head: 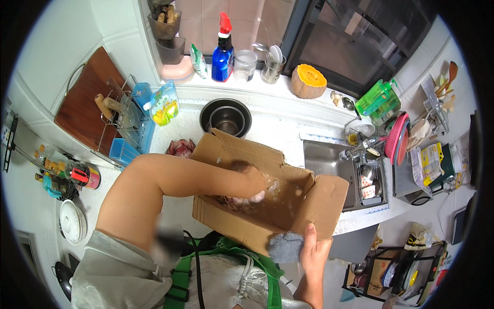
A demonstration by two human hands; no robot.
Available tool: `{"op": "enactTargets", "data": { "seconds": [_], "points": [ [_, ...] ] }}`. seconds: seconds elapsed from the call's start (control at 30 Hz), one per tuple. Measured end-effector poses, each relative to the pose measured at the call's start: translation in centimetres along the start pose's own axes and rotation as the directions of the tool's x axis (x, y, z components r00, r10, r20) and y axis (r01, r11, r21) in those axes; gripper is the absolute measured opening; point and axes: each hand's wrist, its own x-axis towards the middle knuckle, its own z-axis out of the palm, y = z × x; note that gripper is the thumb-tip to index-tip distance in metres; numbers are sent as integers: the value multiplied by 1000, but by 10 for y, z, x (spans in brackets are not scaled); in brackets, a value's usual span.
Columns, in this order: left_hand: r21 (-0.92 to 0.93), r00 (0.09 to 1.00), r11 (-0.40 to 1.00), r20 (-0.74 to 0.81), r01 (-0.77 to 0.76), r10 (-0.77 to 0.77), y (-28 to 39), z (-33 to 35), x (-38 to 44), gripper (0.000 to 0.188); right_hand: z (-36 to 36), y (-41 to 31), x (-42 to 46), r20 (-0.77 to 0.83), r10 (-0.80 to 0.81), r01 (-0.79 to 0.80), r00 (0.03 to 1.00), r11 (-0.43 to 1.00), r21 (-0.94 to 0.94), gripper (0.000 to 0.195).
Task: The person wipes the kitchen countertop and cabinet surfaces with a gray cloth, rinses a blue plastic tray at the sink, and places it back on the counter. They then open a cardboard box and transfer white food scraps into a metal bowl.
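Note:
My left hand reaches down into an open cardboard box. Its fingers are turned away, so I cannot see whether they hold anything. Just below it in the box lie pale, purplish bulbs that look like garlic, among loose papery skins. My right hand grips the box's near right corner, thumb on the outside of the end wall. Beside that hand, a grey fuzzy cloth overlaps the box's near edge. The box is tilted over the counter's front edge, against my green apron.
Behind the box stand nested dark pots; a reddish heap lies left of it. The sink is to the right. A dish rack stands left. A spray bottle and cut pumpkin line the sill.

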Motion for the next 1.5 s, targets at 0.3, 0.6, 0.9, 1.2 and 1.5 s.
{"op": "enactTargets", "data": {
  "seconds": [0.3,0.6,0.9,1.2,1.5],
  "points": [
    [-52,994,998,-100,43,-49,-6,17,-4,15,0,-6,-3,76,62,-58,995,997,-48,25],
    [-190,906,906,-275,-379,322,-21,37,5,11,2,-4,-6,73,100,-98,992,995,-38,25],
    [-401,834,753,-427,-522,351,-13,-9,-25,9,2,17,0,125,2,3,992,999,-36,27],
    [-293,474,955,-849,-54,-233,-110,-250,-175,11,-13,21,5,-67,111,-115,992,992,-54,32],
    [-396,-309,709,-916,584,-257,-280,-358,-274,17,-14,34,11,-96,156,-168,983,978,-127,30]
  ]
}}
